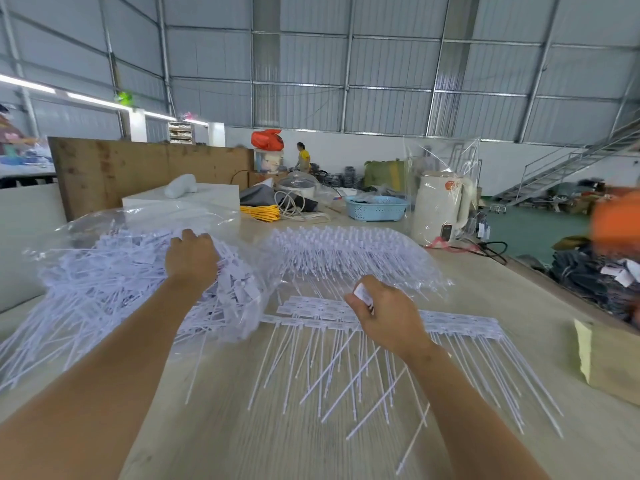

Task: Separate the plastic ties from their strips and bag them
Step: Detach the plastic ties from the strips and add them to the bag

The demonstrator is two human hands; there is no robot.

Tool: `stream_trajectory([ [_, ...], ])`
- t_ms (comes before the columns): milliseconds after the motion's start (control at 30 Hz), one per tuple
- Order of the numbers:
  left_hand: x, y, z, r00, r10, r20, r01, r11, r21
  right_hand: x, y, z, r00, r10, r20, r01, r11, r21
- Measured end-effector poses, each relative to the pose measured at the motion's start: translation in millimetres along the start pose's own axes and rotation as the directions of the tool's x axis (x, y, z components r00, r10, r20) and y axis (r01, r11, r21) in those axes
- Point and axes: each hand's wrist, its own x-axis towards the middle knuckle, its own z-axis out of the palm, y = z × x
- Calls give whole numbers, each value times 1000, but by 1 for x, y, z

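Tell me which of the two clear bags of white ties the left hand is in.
The near-left bag of ties, crammed with loose, jumbled ties; the left hand reaches into its mouth. The far bag past the right hand holds ties in neat rows, untouched.
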Motion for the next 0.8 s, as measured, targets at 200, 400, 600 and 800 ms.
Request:
stream_trajectory([
  [200, -21, 43, -43, 992, 11, -124, -3, 998, 68, -1, -3, 0, 1000, -7, 15, 6, 997, 71],
  [400, -86, 126, -64, 873, 483, -65, -373, 576, -728, -2, -11, -3, 999, 37, 6, -37, 961, 275],
  [600, -110, 144, -21, 858, 489, 156, -109, 470, -876, -3, -1, 1, 999, 40, -1, -37, 950, 310],
  [800, -107, 134, -1, 951, 269, 152, 79, 262, -962, -1, 3, 8, 994, 22, 108, -44, 977, 208],
])
